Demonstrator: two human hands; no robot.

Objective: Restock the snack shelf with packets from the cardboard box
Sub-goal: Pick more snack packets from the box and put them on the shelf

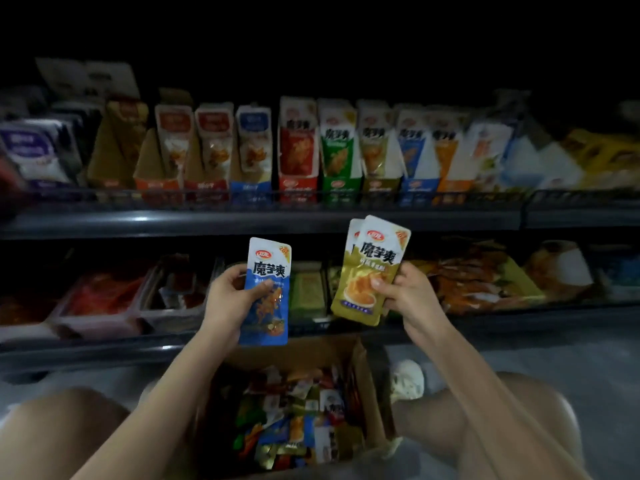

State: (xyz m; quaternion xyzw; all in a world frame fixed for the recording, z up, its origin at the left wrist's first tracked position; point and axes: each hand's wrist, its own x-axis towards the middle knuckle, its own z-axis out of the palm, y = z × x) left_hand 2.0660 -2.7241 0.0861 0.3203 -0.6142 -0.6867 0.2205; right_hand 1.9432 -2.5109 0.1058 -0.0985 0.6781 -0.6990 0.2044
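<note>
My left hand [231,295] grips a blue snack packet [266,306] upright, thumb across its front. My right hand [403,293] pinches two yellow snack packets [369,268], stacked one behind the other and tilted slightly right. Both hands are raised in front of the lower shelf. Below them, between my knees, stands an open cardboard box [363,382] filled with several mixed colourful packets [294,424]. The upper snack shelf [242,220] carries a row of upright display cartons in red, green, yellow [375,157], blue [414,161] and orange.
The lower shelf [104,344] holds trays of red and orange snacks. A white crumpled thing [407,379] lies on the grey floor right of the box. My bare knees flank the box. The scene is dim, with darkness above the upper shelf.
</note>
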